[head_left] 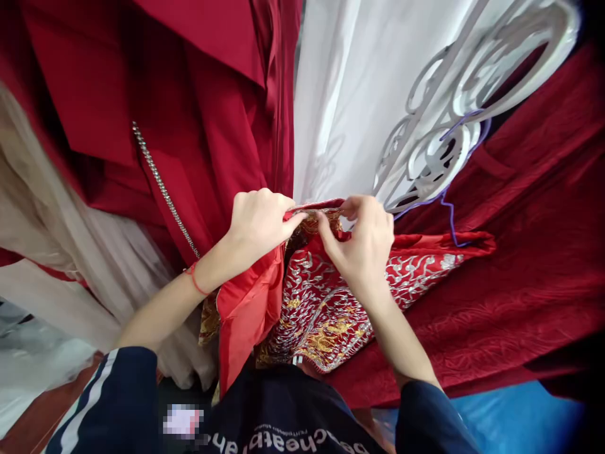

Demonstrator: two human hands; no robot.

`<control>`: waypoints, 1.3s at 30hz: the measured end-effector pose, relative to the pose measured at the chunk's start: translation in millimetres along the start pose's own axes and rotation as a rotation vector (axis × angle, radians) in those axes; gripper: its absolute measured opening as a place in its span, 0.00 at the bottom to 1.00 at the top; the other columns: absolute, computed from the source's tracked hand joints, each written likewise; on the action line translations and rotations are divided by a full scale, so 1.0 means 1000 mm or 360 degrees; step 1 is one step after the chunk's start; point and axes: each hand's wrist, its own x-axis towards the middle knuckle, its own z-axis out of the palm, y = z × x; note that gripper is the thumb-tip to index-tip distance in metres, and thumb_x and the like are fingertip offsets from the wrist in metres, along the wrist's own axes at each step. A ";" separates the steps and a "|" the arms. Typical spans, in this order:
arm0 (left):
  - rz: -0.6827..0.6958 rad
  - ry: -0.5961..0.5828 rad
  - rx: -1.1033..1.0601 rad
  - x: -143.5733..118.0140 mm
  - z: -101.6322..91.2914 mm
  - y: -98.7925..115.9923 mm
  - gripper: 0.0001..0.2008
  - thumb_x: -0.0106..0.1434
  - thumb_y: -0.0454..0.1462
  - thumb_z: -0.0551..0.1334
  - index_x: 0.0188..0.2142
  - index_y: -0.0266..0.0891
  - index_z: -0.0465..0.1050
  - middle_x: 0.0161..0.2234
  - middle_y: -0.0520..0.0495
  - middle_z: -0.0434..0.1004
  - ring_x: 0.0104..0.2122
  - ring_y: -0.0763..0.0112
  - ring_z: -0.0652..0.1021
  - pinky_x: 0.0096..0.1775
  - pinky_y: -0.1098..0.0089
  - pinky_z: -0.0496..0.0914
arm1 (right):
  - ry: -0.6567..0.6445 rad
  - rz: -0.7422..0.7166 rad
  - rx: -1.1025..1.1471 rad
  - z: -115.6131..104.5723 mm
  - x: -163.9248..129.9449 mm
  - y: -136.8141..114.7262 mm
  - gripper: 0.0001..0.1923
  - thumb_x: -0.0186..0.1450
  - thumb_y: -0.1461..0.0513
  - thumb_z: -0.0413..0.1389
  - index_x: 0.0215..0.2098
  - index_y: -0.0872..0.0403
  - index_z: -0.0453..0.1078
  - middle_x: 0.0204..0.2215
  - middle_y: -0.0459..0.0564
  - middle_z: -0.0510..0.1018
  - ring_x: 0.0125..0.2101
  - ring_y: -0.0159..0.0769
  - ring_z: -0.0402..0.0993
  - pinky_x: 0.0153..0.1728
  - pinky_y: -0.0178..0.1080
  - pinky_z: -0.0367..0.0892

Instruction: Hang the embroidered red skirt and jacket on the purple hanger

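Embroidered garment (326, 309) between hanging gown (198, 126) left and velvet cloth (529, 252) right.

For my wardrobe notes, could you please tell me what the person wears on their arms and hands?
Both hands are bare. The left wrist carries a thin red string bracelet. Dark navy sleeves are pushed up both forearms; the left sleeve has white stripes, the right sleeve is plain.
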 end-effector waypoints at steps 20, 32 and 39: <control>0.0397 -0.0206 -0.0241 0.039 0.009 0.049 0.22 0.63 0.53 0.61 0.33 0.38 0.83 0.27 0.41 0.80 0.31 0.61 0.78 0.32 0.66 0.62 | -0.0586 0.0359 0.0108 -0.085 0.033 0.171 0.19 0.70 0.50 0.45 0.35 0.54 0.69 0.30 0.59 0.78 0.32 0.39 0.73 0.36 0.44 0.65; 0.1026 -0.0686 -0.0438 0.102 0.031 0.077 0.17 0.60 0.50 0.61 0.30 0.42 0.82 0.24 0.48 0.79 0.24 0.68 0.74 0.31 0.68 0.60 | -0.2822 0.0629 0.0991 -0.058 0.094 0.218 0.38 0.57 0.37 0.60 0.50 0.57 0.69 0.32 0.52 0.82 0.20 0.30 0.75 0.22 0.32 0.70; 0.0860 -0.0628 -0.0284 0.113 0.045 0.091 0.18 0.61 0.49 0.58 0.33 0.40 0.81 0.28 0.43 0.81 0.30 0.61 0.78 0.35 0.65 0.65 | -0.2869 0.0510 0.0565 -0.018 0.092 0.188 0.48 0.59 0.28 0.39 0.33 0.62 0.75 0.17 0.52 0.76 0.17 0.33 0.74 0.19 0.34 0.69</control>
